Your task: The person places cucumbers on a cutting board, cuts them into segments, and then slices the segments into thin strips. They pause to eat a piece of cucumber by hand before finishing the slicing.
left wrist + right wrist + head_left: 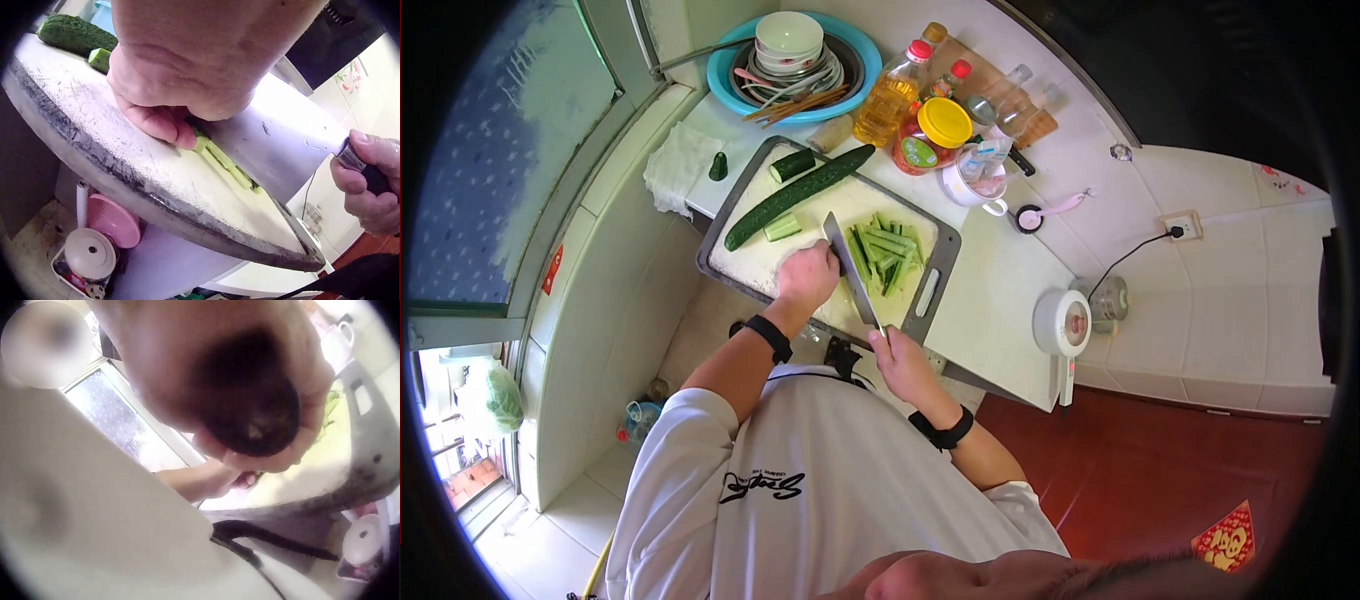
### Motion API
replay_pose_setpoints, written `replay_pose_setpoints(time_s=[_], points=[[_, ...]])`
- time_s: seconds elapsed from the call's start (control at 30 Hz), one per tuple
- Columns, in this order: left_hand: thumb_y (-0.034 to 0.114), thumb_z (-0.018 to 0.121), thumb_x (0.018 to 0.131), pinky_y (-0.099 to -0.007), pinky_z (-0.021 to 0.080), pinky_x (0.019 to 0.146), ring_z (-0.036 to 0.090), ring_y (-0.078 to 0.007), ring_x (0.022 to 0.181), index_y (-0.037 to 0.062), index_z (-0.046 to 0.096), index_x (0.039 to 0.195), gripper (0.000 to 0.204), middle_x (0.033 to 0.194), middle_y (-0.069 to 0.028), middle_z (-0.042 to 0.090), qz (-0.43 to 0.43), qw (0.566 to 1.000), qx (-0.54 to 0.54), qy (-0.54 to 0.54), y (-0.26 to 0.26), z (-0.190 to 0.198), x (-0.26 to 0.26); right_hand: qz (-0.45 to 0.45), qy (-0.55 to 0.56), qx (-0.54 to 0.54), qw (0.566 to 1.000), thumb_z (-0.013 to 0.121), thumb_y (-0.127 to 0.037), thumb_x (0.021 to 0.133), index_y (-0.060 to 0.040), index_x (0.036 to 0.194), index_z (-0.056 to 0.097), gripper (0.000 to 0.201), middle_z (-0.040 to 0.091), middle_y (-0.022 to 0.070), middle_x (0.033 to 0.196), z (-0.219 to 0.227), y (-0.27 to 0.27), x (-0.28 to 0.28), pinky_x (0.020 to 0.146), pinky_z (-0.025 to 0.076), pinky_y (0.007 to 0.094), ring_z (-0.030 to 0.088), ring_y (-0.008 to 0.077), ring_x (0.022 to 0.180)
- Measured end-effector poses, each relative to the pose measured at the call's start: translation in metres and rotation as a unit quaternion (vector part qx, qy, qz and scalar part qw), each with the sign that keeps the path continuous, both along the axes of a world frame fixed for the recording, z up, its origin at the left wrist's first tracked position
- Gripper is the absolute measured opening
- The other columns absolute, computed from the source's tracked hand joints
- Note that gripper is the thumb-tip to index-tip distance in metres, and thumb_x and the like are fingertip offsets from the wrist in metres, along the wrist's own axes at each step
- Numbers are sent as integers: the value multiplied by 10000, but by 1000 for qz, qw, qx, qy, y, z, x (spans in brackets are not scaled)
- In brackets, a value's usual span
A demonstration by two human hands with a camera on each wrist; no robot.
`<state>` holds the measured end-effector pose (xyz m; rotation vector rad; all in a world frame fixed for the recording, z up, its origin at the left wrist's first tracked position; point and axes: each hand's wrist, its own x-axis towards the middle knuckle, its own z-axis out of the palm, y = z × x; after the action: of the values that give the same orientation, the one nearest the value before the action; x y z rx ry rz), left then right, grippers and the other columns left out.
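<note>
My right hand (905, 367) grips the handle of a wide-bladed kitchen knife (850, 265), also seen in the left wrist view. Its blade stands on edge over the cutting board (745, 262), beside my left hand (808, 277). The curled fingers of that hand hold a pale green cucumber piece (222, 164) down against the board, close along the blade; the palm hides part of it. To the right of the blade lies a pile of cucumber strips (890, 255). A whole cucumber (800, 197), a cut chunk (792, 165) and a pale cut piece (782, 228) lie further left.
Behind the board stand an oil bottle (890, 95), a yellow-lidded jar (943, 123) and a white mug (977, 185). A blue basin (722, 75) holds stacked bowls and chopsticks. A cucumber end (718, 167) lies off the board; a white pot (1061, 322) stands at the right counter edge.
</note>
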<state>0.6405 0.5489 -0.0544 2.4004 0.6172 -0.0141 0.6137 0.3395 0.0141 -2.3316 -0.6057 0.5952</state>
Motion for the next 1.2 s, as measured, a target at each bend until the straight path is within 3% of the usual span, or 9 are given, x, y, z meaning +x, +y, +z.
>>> replay_pose_setpoints(time_s=[0.2, 0.27, 0.4, 0.47, 0.57, 0.67, 1.03, 1.1, 1.2], points=[[236, 523, 903, -527, 539, 698, 658, -426, 729, 56, 632, 890, 210, 753, -223, 667, 25, 998, 19, -48, 0, -7, 1, 1, -10, -24, 1000, 442, -388, 1026, 17, 893, 524, 434, 616, 276, 753, -23, 17, 13, 650, 485, 514, 615, 469, 725], [291, 484, 941, -515, 542, 770, 675, -407, 816, 44, 633, 944, 289, 838, -223, 695, 2, 1000, 4, -11, 2, -5, 0, -17, -9, -11, 1000, 439, -393, 1024, 20, 908, 534, 440, 620, 282, 767, -29, 23, 17, 664, 486, 520, 617, 472, 739], [330, 496, 943, -512, 542, 770, 677, -402, 822, 37, 664, 914, 339, 836, -220, 695, 0, 1000, 8, -14, 8, -11, -2, -52, 5, -11, 999, 436, -402, 1020, 23, 932, 555, 450, 627, 290, 790, -23, 22, 28, 699, 489, 522, 621, 475, 775], [398, 535, 929, -512, 528, 746, 663, -409, 802, 40, 677, 806, 405, 800, -223, 677, -21, 999, 24, -8, 9, -12, -1, -60, 0, -7, 998, 436, -403, 1020, 21, 934, 559, 450, 627, 292, 792, -29, 15, 32, 703, 487, 522, 620, 474, 780], [415, 494, 941, -488, 544, 788, 678, -394, 861, 23, 723, 884, 458, 875, -222, 699, -44, 997, 10, 56, 7, -4, 5, -63, 0, -3, 998, 438, -405, 1020, 18, 931, 561, 450, 623, 293, 792, -31, 12, 35, 703, 482, 523, 619, 472, 783], [424, 499, 933, -482, 544, 802, 678, -392, 881, 19, 721, 897, 463, 892, -223, 701, -29, 998, -7, 51, 0, 0, 8, -57, 4, -7, 998, 444, -410, 1018, 16, 921, 557, 451, 619, 293, 787, -30, 11, 35, 694, 478, 522, 617, 471, 778], [352, 516, 899, -474, 552, 793, 684, -387, 842, 32, 706, 849, 375, 865, -218, 700, -14, 999, 17, 27, -9, -2, 6, -40, 2, 30, 999, 456, -381, 1024, 15, 845, 515, 439, 593, 266, 745, -9, -6, 13, 637, 446, 513, 591, 463, 717], [348, 517, 895, -477, 551, 793, 684, -389, 841, 32, 704, 844, 371, 865, -221, 699, -18, 999, 14, 31, -10, -4, 5, -49, 59, 20, 997, 455, -379, 1025, 20, 852, 519, 440, 591, 273, 757, -9, -11, 10, 641, 450, 507, 594, 463, 725], [321, 535, 893, -498, 546, 745, 670, -410, 775, 31, 682, 786, 343, 790, -224, 681, -11, 1000, 27, -9, -9, -6, 5, -40, 60, 13, 997, 451, -381, 1026, 23, 863, 526, 442, 598, 284, 783, -11, -9, 12, 655, 456, 506, 599, 465, 742]])
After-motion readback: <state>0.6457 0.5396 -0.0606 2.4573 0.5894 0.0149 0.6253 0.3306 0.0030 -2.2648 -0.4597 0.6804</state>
